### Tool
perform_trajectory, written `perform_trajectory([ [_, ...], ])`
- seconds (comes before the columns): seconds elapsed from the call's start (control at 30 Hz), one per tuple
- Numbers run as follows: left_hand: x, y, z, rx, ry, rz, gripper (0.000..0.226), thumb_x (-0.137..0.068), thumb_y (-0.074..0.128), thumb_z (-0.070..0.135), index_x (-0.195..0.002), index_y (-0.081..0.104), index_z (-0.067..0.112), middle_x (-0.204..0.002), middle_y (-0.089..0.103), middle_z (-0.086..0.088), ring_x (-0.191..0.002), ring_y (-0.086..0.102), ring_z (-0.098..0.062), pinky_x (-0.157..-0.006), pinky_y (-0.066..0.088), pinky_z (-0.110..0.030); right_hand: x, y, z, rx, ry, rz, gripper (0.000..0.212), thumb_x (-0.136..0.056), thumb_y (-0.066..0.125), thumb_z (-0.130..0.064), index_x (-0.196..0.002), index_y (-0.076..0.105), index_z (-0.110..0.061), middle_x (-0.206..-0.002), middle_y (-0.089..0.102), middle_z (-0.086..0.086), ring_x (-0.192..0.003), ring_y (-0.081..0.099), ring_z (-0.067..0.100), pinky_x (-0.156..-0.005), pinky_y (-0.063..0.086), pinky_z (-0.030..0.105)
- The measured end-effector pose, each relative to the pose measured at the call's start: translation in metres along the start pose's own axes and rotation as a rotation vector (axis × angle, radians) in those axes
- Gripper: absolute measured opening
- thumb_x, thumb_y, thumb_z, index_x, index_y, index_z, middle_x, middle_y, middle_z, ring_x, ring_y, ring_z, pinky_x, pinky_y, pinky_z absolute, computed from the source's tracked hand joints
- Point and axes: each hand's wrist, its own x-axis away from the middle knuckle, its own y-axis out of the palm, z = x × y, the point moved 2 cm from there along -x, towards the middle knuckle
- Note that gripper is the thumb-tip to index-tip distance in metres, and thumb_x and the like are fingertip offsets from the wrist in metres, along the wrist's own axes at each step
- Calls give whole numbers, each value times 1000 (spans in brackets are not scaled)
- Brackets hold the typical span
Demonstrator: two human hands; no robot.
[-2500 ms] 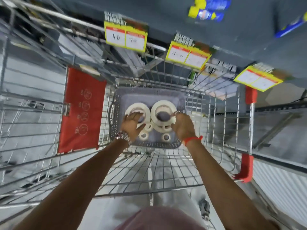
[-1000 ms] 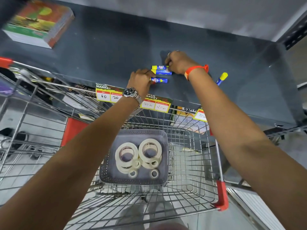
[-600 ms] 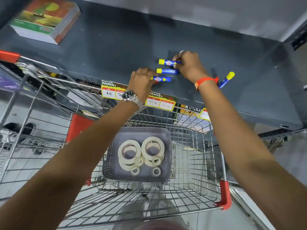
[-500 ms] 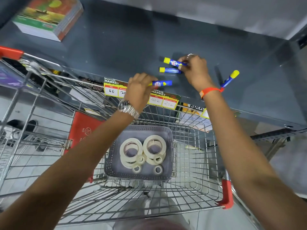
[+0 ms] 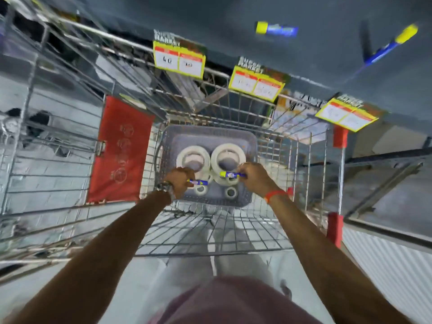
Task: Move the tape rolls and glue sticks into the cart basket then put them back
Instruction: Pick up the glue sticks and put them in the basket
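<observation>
A grey plastic basket (image 5: pixel 251 146) sits inside the wire cart. It holds two large white tape rolls (image 5: pixel 228 156) and several small ones (image 5: pixel 231 192). My left hand (image 5: pixel 178 182) is shut on a blue glue stick (image 5: pixel 199 182) over the basket's near left side. My right hand (image 5: pixel 253 176) is shut on a blue glue stick with a yellow cap (image 5: pixel 228 174), just above the small rolls. Two more glue sticks lie on the dark shelf: one (image 5: pixel 277 29) at top middle, another (image 5: pixel 390 46) at top right.
The wire shopping cart (image 5: pixel 311 160) has red corner guards (image 5: pixel 334 228) and a red child-seat flap (image 5: pixel 121 150) at left. Yellow price tags (image 5: pixel 178 59) hang along the shelf edge above the cart. A second wire frame stands at far left.
Both hands left the shelf, each with a glue stick, and came down over the basket in the cart. My view tilted downward. Two glue sticks stay on the shelf.
</observation>
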Motion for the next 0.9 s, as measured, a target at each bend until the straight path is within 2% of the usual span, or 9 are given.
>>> perform_trajectory([
  [0.07,-4,16,-9,22,-57,-125,64,-73,36,48,-103,63,-1,-112,63,-26,-106,59,-33,-89,44,-32,-4,24,8,85,54,-146,19,-82,60,3,-99,65,6,-107,67,27,-104,62,35,-84,49,37],
  [0.17,-9,34,-10,-69,-75,-133,36,-89,51,29,-112,58,1,-121,59,-23,-112,55,-33,-91,42,-34,-10,49,17,187,94,-249,21,-83,59,1,-103,64,5,-109,66,28,-106,61,37,-86,49,35],
  [0.27,-20,46,-7,-74,-36,-165,30,-90,52,18,-116,56,4,-124,57,-22,-115,54,-33,-96,41,-37,-16,62,23,217,99,-246,23,-85,57,2,-107,60,7,-113,63,29,-108,60,38,-88,49,37],
  [0.37,-26,52,-10,-108,-40,-185,37,-88,53,12,-125,52,8,-131,53,-19,-120,51,-33,-104,41,-40,-14,68,24,251,128,-214,23,-86,60,-2,-107,63,6,-113,64,29,-108,61,39,-91,50,40],
  [0.53,-27,43,-14,-158,-60,-92,48,-84,61,14,-129,46,18,-135,52,-10,-122,50,-29,-104,43,-39,-5,52,20,184,175,-146,22,-79,59,7,-100,64,7,-109,64,30,-103,62,39,-85,52,39],
  [0.67,-19,17,7,-72,90,133,34,-90,47,22,-122,53,15,-131,55,-13,-119,52,-32,-102,44,-40,2,16,3,22,180,26,27,-84,51,6,-108,64,3,-112,65,24,-105,62,34,-90,53,38],
  [0.77,-10,-25,42,5,305,470,44,-84,36,37,-102,65,11,-102,68,-16,-96,63,-33,-83,47,-32,14,-23,-14,-57,86,262,33,-81,58,6,-111,66,-5,-113,68,19,-105,64,31,-91,53,36],
  [0.83,-6,-62,70,121,399,647,34,-84,44,33,-89,67,8,-84,68,-16,-82,63,-29,-71,40,-28,26,-53,-25,-180,95,444,30,-80,60,4,-108,67,-5,-106,71,18,-98,67,32,-89,55,41],
  [0.9,-4,-103,102,225,467,826,23,-84,52,24,-84,66,6,-78,66,-17,-78,58,-25,-69,42,-29,40,-87,-34,-325,117,630,26,-80,59,5,-102,68,-5,-93,72,15,-87,68,29,-84,57,44],
])
